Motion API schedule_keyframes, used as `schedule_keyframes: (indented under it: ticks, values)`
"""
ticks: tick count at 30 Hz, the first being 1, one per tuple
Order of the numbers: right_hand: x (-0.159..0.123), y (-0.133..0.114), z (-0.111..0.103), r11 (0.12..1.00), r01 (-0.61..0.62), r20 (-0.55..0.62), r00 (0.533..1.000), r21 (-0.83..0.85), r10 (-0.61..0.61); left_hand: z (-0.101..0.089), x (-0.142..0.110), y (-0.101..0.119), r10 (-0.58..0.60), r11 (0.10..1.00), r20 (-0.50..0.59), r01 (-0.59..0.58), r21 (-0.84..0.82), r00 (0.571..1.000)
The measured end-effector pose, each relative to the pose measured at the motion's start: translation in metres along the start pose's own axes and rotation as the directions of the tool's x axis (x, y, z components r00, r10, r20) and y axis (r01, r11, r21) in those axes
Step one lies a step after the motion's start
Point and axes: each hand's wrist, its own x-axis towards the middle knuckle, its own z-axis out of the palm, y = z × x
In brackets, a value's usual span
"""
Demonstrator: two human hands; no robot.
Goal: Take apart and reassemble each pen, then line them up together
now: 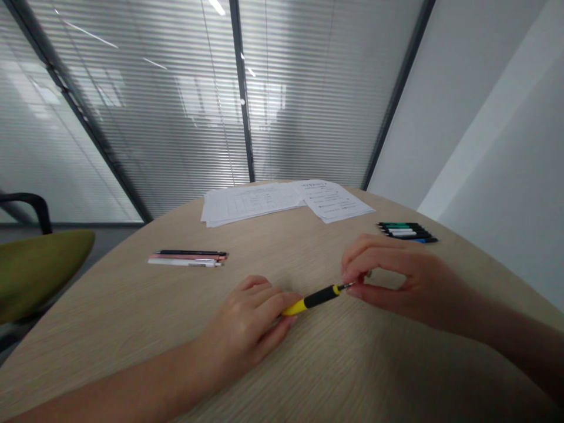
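Observation:
My left hand (253, 314) is closed around the yellow rear end of a yellow-and-black pen (321, 296), just above the table. The pen has a black grip, a yellow collar and a thin metal tip, and it slants up toward the right. At that tip, the thumb and fingers of my right hand (392, 273) come together in a pinch. Something small and greenish shows between the right fingers, too small to make out.
Three slim pens (188, 258), black, pink and white, lie side by side at the left. Several dark pens (408, 231) form a row at the right. Printed papers (255, 202) overlap at the far edge of the round wooden table (145, 329). A green chair (44, 270) stands left.

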Motion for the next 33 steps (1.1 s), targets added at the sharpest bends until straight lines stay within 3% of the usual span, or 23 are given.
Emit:
schedule_keyframes:
  ticks: [6,10,12,13,15,18,21,25,30,33]
  values:
    - [0.002,0.007,-0.007,0.996,0.003,0.074,0.997,-0.093,0.004,0.000,0.000,-0.001,-0.020,1.000,0.014,0.020,0.000,1.000]
    - [0.002,0.036,-0.017,0.943,-0.038,0.058,0.997,-0.331,0.060,-0.001,0.001,-0.002,-0.075,0.997,0.023,0.076,-0.021,0.997]
    - [0.000,0.053,-0.018,0.872,-0.107,0.090,0.981,-0.478,0.170,-0.001,0.001,-0.002,-0.103,0.994,0.024,0.104,-0.031,0.994]
    - [-0.001,0.061,-0.018,0.833,-0.153,0.140,0.954,-0.532,0.264,-0.001,0.001,-0.003,-0.114,0.993,0.019,0.115,-0.034,0.993]
    - [-0.004,0.074,-0.015,0.788,-0.207,0.295,0.848,-0.579,0.440,0.000,0.001,-0.004,-0.133,0.991,0.013,0.134,-0.031,0.991]
    - [-0.007,0.088,-0.008,0.793,-0.259,0.484,0.675,-0.552,0.557,0.001,-0.001,-0.008,-0.132,0.991,0.011,0.132,-0.005,0.991]
    - [-0.009,0.101,-0.002,0.803,-0.311,0.532,0.621,-0.508,0.576,0.003,-0.002,-0.012,-0.101,0.994,0.014,0.100,0.039,0.995]
    - [-0.007,0.107,0.001,0.838,-0.307,0.550,0.644,-0.450,0.531,0.004,-0.003,-0.017,-0.070,0.992,0.015,0.068,0.104,0.997]
    - [0.004,0.082,-0.002,0.919,-0.331,0.428,0.814,-0.212,0.392,0.004,0.000,-0.018,-0.002,0.985,0.004,0.001,0.173,1.000]
    - [0.008,0.057,-0.005,0.930,-0.362,0.307,0.880,-0.061,0.362,0.004,0.000,-0.018,0.022,0.982,0.006,-0.023,0.188,1.000]
